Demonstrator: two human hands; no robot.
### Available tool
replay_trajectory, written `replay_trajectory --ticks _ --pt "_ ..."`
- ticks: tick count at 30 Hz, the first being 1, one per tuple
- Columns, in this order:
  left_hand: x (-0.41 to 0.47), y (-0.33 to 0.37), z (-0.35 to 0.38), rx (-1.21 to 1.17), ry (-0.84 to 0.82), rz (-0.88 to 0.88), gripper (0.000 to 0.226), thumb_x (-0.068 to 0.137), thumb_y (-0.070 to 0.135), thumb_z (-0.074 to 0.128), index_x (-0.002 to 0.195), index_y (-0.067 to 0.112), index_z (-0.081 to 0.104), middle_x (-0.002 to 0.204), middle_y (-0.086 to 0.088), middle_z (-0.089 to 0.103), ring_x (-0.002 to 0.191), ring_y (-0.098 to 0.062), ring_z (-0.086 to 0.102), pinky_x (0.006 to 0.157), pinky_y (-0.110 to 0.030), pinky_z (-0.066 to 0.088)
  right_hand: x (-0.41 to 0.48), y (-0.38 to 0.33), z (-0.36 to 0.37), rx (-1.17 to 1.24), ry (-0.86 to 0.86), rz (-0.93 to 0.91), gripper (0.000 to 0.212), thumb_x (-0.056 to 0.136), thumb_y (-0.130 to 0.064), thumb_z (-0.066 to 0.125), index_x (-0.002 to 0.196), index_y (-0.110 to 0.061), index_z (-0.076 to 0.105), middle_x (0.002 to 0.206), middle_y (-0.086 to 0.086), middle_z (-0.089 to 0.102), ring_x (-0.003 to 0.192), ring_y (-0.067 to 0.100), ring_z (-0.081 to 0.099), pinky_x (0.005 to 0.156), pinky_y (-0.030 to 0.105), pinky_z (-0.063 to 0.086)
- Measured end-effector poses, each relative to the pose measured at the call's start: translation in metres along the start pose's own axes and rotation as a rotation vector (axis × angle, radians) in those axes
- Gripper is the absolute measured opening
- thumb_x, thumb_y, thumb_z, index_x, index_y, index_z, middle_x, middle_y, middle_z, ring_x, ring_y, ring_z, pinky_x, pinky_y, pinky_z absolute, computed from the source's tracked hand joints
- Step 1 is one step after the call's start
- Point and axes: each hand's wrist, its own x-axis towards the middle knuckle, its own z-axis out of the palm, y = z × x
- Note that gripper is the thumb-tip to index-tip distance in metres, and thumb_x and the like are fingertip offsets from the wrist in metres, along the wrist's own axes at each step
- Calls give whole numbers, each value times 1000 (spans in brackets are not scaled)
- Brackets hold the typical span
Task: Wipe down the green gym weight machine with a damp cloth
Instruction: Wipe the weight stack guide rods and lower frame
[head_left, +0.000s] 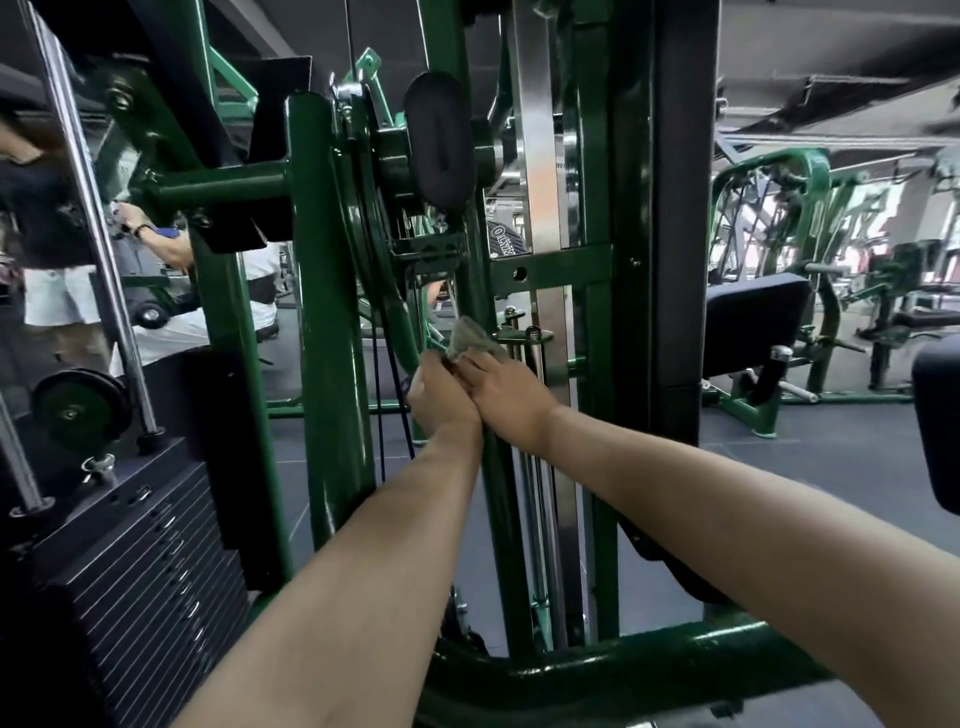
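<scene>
The green weight machine fills the view, with a thick glossy upright (332, 322) at centre left and a thinner slanted green post behind my hands. A small grey-green cloth (470, 338) is bunched against that post. My left hand (441, 397) and my right hand (506, 389) meet just below it, knuckles side by side, and both pinch the cloth's lower edge. The fingertips are hidden behind the hands. Both forearms reach in from the bottom of the frame.
A black weight stack (140, 577) with chrome guide rods stands at lower left. Another person (150, 234) works behind the frame at left. A black padded seat (753, 322) and more green machines stand at right. A green base bar (597, 675) crosses below my arms.
</scene>
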Motion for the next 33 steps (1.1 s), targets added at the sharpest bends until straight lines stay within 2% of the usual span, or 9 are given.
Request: replay_trajectory --ticks 3,5,12,16,19,23,25,28,33 --pt "-4 3 0 -27 -53 -5 43 68 61 50 68 27 76 80 -4 77 84 -31 73 90 -54 59 -23 -7 5 86 43 -9 38 57 -1 89 93 -4 76 92 11 70 83 26 69 56 31 58" --pt "-12 7 1 -47 -105 -1 48 77 57 49 79 21 79 84 -4 79 88 -30 75 92 -51 59 -33 -13 8 61 17 -46 41 47 -2 93 84 -6 76 86 9 70 77 25 68 49 28 53" --pt "-10 9 2 -95 -18 -40 50 78 56 48 69 15 75 82 -9 77 85 -32 75 86 -51 61 -1 6 2 36 137 75 35 91 -10 72 125 -6 65 135 15 58 124 34 56 85 42 58" --pt "-17 12 -1 -86 -40 -57 51 99 53 42 83 16 74 84 -7 76 85 -27 73 80 -40 59 -20 -6 21 -48 -101 -55 43 103 -13 49 146 -12 50 141 18 49 119 42 54 92 52 49" --pt "-14 8 1 -81 -71 -16 58 105 52 35 93 13 76 88 -4 79 87 -21 73 75 -34 51 -64 -11 40 -197 -329 -204 41 95 -12 57 136 -4 55 134 25 54 116 48 54 88 56 54" --pt "-17 6 2 -57 -87 -16 58 107 54 31 101 14 73 101 -5 75 96 -22 68 72 -30 43 -77 -5 46 -299 -343 -368 38 89 -17 73 124 -9 62 125 17 62 110 36 61 89 49 54" --pt "-23 8 5 -48 -99 1 53 109 51 30 96 18 69 96 -3 72 91 -18 65 73 -31 45 -65 -1 33 -189 -262 -373 37 90 -11 71 126 -8 66 129 15 63 117 35 59 92 47 56" --pt "-29 10 5 -38 -138 16 53 107 48 31 87 18 70 84 -2 74 80 -18 67 72 -32 49 -54 15 6 -30 -27 -144 41 75 -8 79 116 -12 73 124 12 65 116 34 59 65 39 58" --pt "-29 4 13 116 -197 114 29 98 43 44 82 26 61 81 -2 60 83 -25 60 79 -40 46 -81 27 -37 406 213 228 51 72 2 73 120 -12 62 122 6 57 113 27 52 77 38 55"
